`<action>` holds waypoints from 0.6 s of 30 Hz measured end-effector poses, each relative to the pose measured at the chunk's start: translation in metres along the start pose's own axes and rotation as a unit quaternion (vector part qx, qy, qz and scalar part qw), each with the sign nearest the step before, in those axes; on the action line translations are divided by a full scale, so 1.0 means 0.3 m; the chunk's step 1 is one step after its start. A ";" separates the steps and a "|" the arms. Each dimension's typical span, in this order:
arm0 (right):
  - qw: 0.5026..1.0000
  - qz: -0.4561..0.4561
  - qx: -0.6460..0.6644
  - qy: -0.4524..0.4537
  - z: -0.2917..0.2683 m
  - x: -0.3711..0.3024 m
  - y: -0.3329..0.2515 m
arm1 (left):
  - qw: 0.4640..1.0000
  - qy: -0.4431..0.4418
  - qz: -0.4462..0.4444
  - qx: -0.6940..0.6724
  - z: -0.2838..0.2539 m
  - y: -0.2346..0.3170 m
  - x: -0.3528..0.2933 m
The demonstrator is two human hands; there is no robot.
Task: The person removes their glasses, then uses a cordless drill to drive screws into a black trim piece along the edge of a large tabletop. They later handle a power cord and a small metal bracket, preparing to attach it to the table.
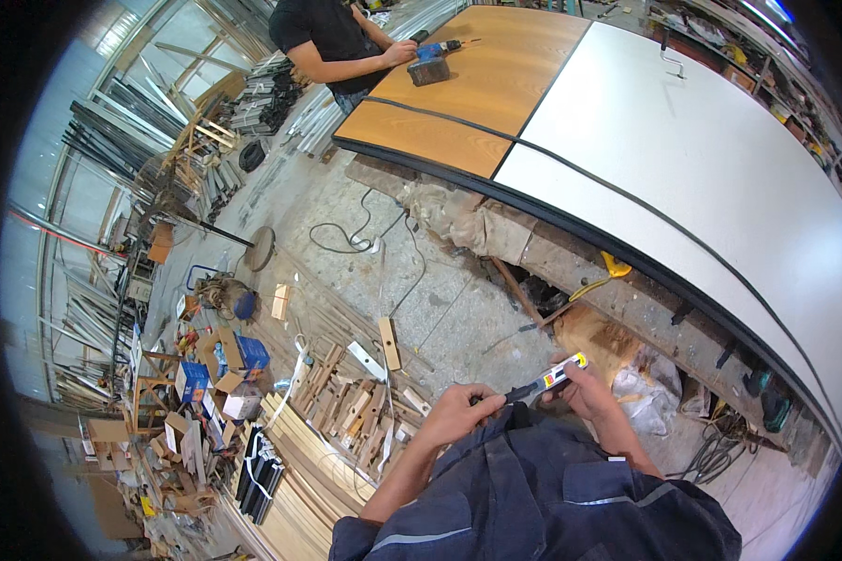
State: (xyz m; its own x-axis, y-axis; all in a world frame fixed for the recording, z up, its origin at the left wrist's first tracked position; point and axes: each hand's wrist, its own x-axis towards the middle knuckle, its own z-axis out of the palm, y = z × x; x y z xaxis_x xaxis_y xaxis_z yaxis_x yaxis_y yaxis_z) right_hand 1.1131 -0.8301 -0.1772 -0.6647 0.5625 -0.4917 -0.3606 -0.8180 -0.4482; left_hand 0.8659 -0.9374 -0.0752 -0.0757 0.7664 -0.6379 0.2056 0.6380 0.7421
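Observation:
Close to my body, my right hand (587, 393) is closed round the labelled end of a slim tool-like item (554, 378), white with red and yellow on it and a darker narrow part toward the left. I cannot make out its exact kind. The fingers of my left hand (465, 412) pinch the dark end of the same item. Beyond my hands lies a large door-like panel (664, 140), part white and part brown wood-look, with dark edging and a dark strip along it. A crank-shaped metal handle (670, 56) stands on its white part.
Across the panel a co-worker (332, 42) has a hand at a blue cordless drill (430, 64). A rough workbench (524, 234) supports the panel, with a yellow-handled tool (615, 266) on it. Wood blocks (351, 407), cartons (243, 351) and a loose cable (421, 262) lie on the floor.

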 end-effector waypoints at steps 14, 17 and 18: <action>0.920 0.039 -0.368 -0.129 0.037 -0.005 -0.371 | 0.993 0.020 0.105 0.048 -0.042 0.404 0.260; 0.918 -0.021 -0.386 -0.084 0.081 0.022 -0.354 | 0.991 0.019 0.132 0.015 -0.050 0.443 0.365; 0.921 -0.041 -0.384 -0.057 0.099 0.028 -0.360 | 0.989 0.019 0.143 0.001 -0.052 0.458 0.400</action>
State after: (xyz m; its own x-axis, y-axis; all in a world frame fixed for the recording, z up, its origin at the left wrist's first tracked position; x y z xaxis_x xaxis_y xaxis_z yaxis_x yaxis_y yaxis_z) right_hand 1.1272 -0.7407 -0.1108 -0.7364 0.5660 -0.3706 0.1266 -0.4228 -0.8973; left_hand 0.8697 -0.7567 -0.0466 -0.0512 0.9183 -0.3926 0.2260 0.3936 0.8911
